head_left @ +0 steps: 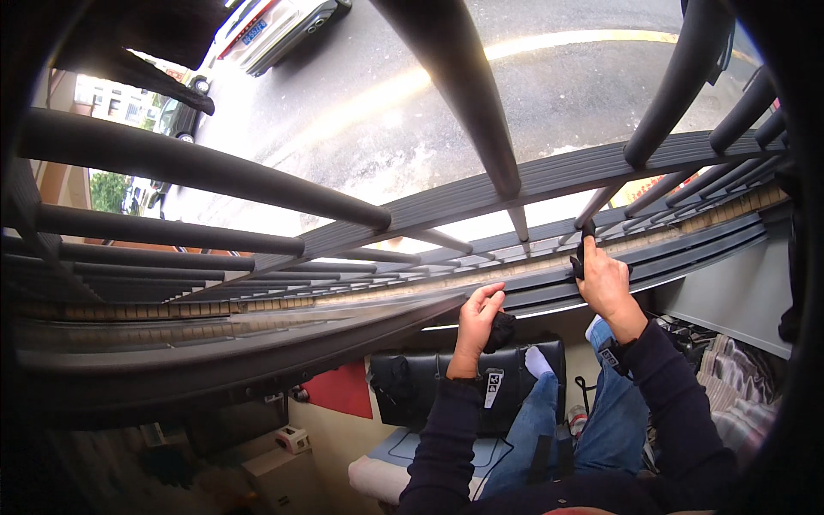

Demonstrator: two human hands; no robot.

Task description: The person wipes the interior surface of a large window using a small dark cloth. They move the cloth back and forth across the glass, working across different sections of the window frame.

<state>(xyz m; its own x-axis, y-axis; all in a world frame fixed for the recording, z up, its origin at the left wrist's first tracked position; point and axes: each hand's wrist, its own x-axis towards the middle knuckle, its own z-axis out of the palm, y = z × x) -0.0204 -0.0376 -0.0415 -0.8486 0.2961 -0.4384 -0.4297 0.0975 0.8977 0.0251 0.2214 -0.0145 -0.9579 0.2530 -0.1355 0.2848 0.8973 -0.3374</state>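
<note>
My right hand (607,279) reaches to the window railing with a black cloth (579,264) bunched in its fingers. Its forefinger stretches forward, with dark fabric at the tip against the foot of a thin dark bar (592,206). Lower and to the left, my left hand (478,322) is curled by the inner edge of the window frame (549,296). A crumpled black cloth (499,333) shows at its palm; the lower fingers are hidden. Both wrists carry dark bands, under dark sleeves.
Dark metal railings (215,176) span the window above a road (566,94) with a parked white car (283,30). Below the sill are a black case (421,390), a red sheet (341,390), a grey panel (730,300) and striped fabric (742,395). My jeans-clad legs are beneath.
</note>
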